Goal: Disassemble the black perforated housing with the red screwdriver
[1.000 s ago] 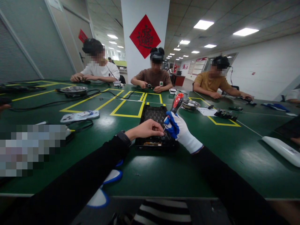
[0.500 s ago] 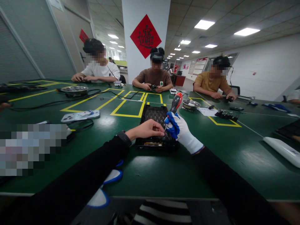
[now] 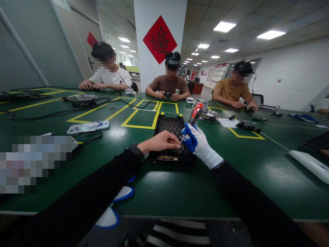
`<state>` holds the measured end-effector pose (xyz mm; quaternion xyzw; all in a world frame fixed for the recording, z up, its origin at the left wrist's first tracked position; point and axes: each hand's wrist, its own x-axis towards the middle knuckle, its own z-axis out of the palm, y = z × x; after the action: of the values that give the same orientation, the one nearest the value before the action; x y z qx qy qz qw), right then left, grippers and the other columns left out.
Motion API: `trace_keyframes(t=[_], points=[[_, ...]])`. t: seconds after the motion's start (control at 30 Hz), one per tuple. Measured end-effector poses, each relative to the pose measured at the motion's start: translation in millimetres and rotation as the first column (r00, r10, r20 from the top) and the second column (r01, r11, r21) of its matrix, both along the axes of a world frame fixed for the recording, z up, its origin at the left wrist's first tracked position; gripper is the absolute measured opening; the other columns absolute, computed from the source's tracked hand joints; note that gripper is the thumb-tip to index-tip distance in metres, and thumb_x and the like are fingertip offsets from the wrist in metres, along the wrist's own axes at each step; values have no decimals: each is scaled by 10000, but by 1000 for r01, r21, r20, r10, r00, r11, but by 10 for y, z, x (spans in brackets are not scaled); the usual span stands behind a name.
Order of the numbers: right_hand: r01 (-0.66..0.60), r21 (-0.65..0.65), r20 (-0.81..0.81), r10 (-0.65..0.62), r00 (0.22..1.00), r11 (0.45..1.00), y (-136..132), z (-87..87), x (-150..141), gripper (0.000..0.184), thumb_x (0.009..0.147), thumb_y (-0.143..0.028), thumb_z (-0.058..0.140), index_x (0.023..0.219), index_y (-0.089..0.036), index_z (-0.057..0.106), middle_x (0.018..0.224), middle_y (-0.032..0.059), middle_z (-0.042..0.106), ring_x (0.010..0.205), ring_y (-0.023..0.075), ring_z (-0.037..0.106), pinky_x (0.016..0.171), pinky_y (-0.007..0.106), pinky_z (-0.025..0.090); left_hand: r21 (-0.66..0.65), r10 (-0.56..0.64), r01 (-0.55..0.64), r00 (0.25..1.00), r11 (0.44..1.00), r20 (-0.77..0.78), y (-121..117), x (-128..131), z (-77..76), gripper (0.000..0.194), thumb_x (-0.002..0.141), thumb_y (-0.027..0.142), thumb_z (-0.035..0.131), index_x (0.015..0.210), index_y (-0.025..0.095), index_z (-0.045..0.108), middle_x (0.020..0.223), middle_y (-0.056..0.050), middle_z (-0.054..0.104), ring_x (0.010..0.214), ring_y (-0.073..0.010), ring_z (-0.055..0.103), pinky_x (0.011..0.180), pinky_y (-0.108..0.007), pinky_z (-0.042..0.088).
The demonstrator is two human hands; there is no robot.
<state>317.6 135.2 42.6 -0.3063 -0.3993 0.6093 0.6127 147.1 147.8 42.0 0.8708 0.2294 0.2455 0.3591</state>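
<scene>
A black electronic device with its inside exposed lies on the green table in front of me. My right hand, in a white and blue glove, grips a screwdriver with a red and black handle, its tip angled down into the device's near edge. My bare left hand is pinched right at the screwdriver tip, fingers together on something too small to make out. A dark watch sits on my left wrist.
Three people sit across the table working on small parts. A metal dish, a white plate-like part, black cables, yellow tape outlines and a white device at right lie around. A blue-white glove hangs at the near edge.
The screwdriver handle has tilted slightly to the right. My hands stay at the device. The person opposite moved their hands a little.
</scene>
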Motion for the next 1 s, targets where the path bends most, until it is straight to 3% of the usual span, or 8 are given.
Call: trace_keyframes(t=[0.17, 0.23, 0.37, 0.67, 0.9, 1.0], points=[[-217, 33, -57, 219, 974, 976, -5, 33, 56, 348, 751, -428, 589, 990, -176, 570, 651, -18, 608, 475, 60, 507, 383, 156, 367, -12, 8, -8, 1000, 1000, -7, -9, 0, 2, 324, 742, 375, 599, 842, 75, 672, 777, -64, 659, 687, -111, 560, 671, -219, 428], [-249, 62, -55, 253, 966, 966, 19, 12, 83, 349, 759, -400, 587, 1022, -172, 570, 675, -13, 615, 486, 56, 511, 402, 154, 384, -18, 5, -5, 1000, 1000, -5, -4, 1, -3, 328, 742, 377, 599, 842, 74, 671, 774, -65, 659, 682, -110, 559, 667, -219, 426], [-181, 71, -6, 182, 983, 981, 65, -40, 83, 327, 736, -391, 617, 976, -171, 579, 664, -16, 613, 481, 57, 509, 403, 159, 389, -14, 2, -2, 1000, 1000, -5, 6, 0, -8, 333, 739, 383, 603, 843, 75, 673, 779, -66, 665, 680, -109, 562, 671, -217, 427], [-3, 22, -9, 4, 1000, 1000, -18, 9, 3, 301, 633, -343, 722, 738, -184, 490, 539, -61, 539, 389, 29, 414, 333, 133, 274, -8, -5, 5, 1000, 1000, -14, 6, -1, -1, 334, 744, 378, 602, 877, 81, 676, 822, -73, 679, 728, -126, 588, 690, -216, 439], [-205, 31, -75, 207, 975, 978, 3, 25, 65, 344, 750, -402, 597, 999, -166, 568, 639, -16, 601, 478, 51, 497, 400, 145, 373, -3, -7, 7, 1000, 1000, -2, 13, -1, -10, 330, 741, 381, 604, 856, 81, 677, 804, -72, 677, 711, -121, 584, 682, -220, 437], [-204, 37, -56, 206, 977, 978, 57, -25, 91, 334, 751, -390, 604, 991, -159, 580, 668, -8, 615, 490, 54, 507, 410, 152, 391, -7, -4, 4, 1000, 1000, -8, 11, -3, -9, 329, 745, 385, 600, 858, 86, 676, 814, -70, 676, 714, -119, 586, 678, -217, 436]])
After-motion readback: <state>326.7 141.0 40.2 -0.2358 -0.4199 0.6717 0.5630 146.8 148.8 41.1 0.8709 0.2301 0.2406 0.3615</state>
